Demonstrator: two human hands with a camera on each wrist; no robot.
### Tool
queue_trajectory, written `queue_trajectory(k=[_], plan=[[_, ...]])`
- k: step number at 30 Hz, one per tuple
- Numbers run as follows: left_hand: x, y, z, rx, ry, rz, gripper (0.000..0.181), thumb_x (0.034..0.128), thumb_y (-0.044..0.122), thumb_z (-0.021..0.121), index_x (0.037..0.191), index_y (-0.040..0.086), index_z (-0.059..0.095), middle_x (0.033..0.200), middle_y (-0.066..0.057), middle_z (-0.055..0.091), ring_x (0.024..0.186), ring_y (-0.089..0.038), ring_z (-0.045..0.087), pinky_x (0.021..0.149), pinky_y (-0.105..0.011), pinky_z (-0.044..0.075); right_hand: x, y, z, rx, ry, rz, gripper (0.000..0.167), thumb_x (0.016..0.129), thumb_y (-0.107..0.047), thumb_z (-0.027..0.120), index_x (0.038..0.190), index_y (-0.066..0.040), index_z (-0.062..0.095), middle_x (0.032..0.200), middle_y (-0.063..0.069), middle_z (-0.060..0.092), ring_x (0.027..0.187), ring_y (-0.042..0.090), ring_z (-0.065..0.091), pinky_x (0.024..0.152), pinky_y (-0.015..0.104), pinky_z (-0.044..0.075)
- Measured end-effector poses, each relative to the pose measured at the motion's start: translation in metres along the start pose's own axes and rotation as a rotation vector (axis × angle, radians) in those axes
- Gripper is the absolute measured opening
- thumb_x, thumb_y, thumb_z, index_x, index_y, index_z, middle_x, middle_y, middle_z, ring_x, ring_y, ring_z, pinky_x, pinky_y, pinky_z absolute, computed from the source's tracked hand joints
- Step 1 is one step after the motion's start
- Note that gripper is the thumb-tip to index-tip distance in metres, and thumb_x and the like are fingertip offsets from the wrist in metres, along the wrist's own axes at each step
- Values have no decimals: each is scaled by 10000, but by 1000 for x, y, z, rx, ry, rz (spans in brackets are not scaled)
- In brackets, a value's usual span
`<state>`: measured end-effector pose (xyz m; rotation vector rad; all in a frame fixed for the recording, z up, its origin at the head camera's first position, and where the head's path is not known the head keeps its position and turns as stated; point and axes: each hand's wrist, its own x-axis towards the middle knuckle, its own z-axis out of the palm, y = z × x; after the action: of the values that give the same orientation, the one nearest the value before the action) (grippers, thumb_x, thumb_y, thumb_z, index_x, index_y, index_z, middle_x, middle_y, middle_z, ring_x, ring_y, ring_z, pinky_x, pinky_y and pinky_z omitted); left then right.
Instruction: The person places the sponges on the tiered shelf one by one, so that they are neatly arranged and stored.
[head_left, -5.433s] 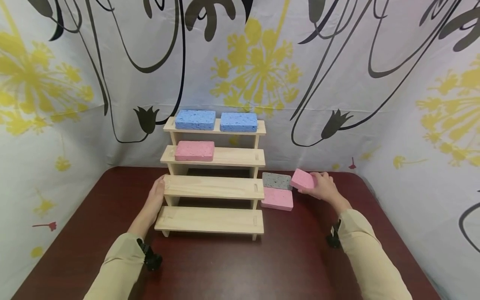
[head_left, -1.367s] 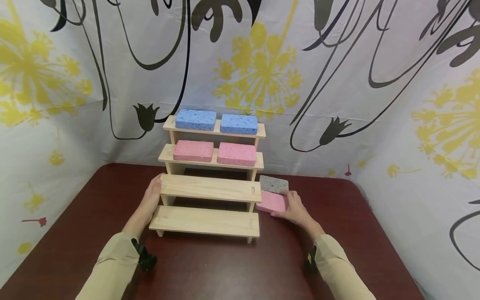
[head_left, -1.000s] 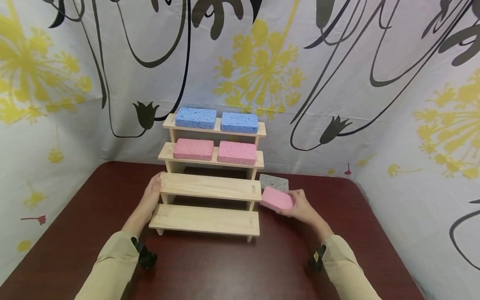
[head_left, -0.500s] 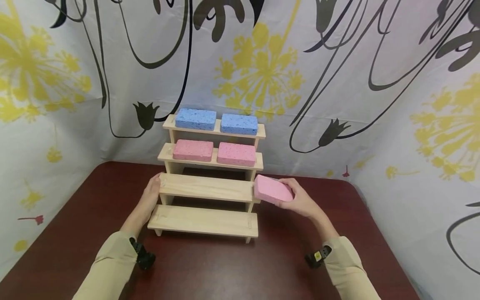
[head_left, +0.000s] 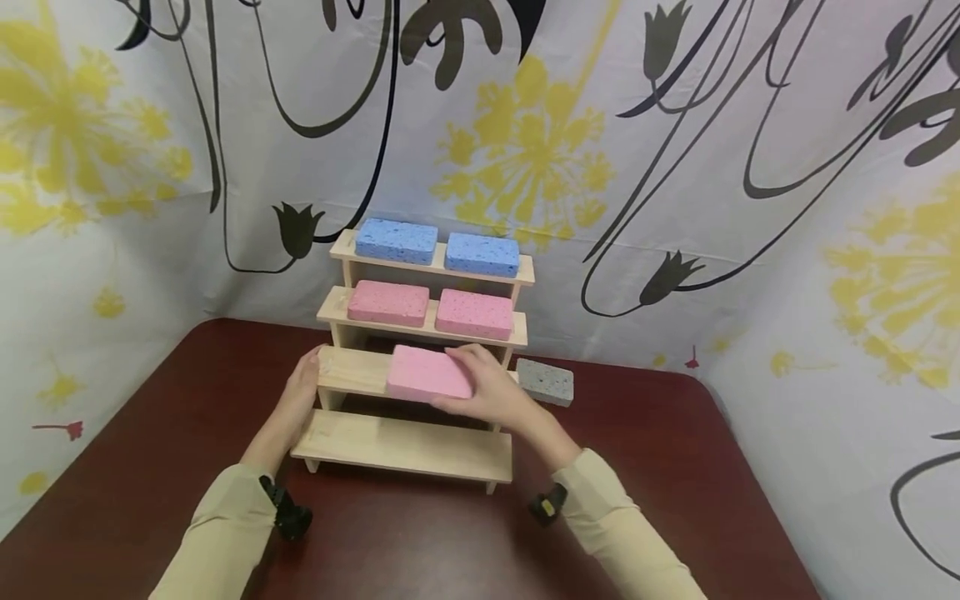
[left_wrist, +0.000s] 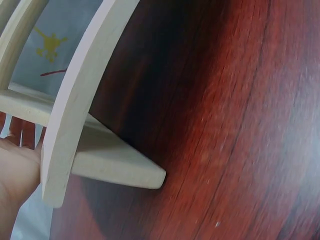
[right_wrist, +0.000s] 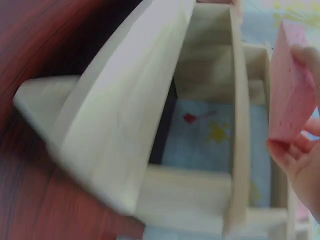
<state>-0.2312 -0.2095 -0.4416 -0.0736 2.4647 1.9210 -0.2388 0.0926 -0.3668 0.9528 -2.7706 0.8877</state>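
A four-tier wooden stand stands on the table. My right hand pinches a pink sponge by its right end, over the middle of the second step from the bottom; whether it touches the step I cannot tell. In the right wrist view, thumb and fingers grip that sponge on both sides. My left hand rests against the left end of the same step. In the left wrist view its fingers look fairly straight beside the wood, partly hidden.
Two blue sponges lie on the top step and two pink sponges on the step below. One grey sponge lies on the dark red table right of the stand. A patterned cloth hangs behind.
One pink sponge was set down on the upper step earlier. My right hand then lifted another from the table and carried it left over the lower step. The left hand stays put.
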Motion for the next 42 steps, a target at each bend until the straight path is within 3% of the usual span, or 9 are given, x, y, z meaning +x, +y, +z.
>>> queue_trajectory(k=[10, 19, 23, 27, 35, 39, 42], plan=[[0, -1, 7, -50, 8, -11, 590, 992, 435, 123, 1479, 106, 68, 1527, -162, 110, 1394, -301, 119, 1145, -474, 96, 35, -19, 35, -83, -37, 58, 809, 726, -489, 718, 1325, -16, 449, 1267, 128, 474, 1144, 231, 478, 961, 347, 444], [-1, -4, 7, -59, 13, 51, 674, 952, 550, 172, 1476, 130, 119, 1511, -195, 129, 1386, -336, 138, 1134, -485, 115, 42, -26, 47, -75, -14, 75, 805, 727, -478, 723, 1326, -18, 445, 1202, 113, 492, 1063, 220, 481, 883, 328, 472], [0, 0, 7, -46, -1, 28, 647, 970, 507, 159, 1477, 110, 95, 1519, -187, 118, 1393, -335, 116, 1135, -503, 90, 43, -24, 50, -71, -9, 76, 796, 731, -480, 720, 1334, -42, 438, 1211, 103, 489, 1061, 211, 478, 877, 323, 471], [1, 4, 7, -40, -10, 1, 588, 994, 429, 128, 1478, 102, 67, 1526, -162, 112, 1400, -298, 113, 1145, -470, 91, 44, -23, 51, -67, -7, 57, 785, 737, -473, 718, 1337, -52, 435, 1236, 101, 487, 1081, 208, 477, 901, 328, 459], [3, 3, 4, -43, -4, -8, 599, 987, 452, 123, 1480, 117, 64, 1529, -155, 102, 1399, -293, 109, 1147, -457, 86, 44, -25, 49, -97, -9, 16, 808, 759, -495, 687, 1362, -43, 395, 1337, 118, 450, 1211, 242, 445, 1022, 352, 390], [2, 2, 2, -31, -3, -15, 602, 987, 454, 128, 1479, 113, 68, 1526, -164, 106, 1396, -304, 111, 1144, -468, 89, 34, -20, 41, -105, -14, 14, 822, 766, -502, 677, 1375, -41, 375, 1381, 122, 420, 1268, 248, 403, 1068, 356, 343], [3, 1, 0, -25, 1, -7, 611, 986, 458, 135, 1477, 101, 69, 1522, -175, 106, 1394, -315, 110, 1141, -478, 90, 23, -14, 29, -70, 9, -1, 711, 784, -451, 681, 1332, -66, 440, 1332, 95, 470, 1233, 229, 435, 1049, 356, 366]])
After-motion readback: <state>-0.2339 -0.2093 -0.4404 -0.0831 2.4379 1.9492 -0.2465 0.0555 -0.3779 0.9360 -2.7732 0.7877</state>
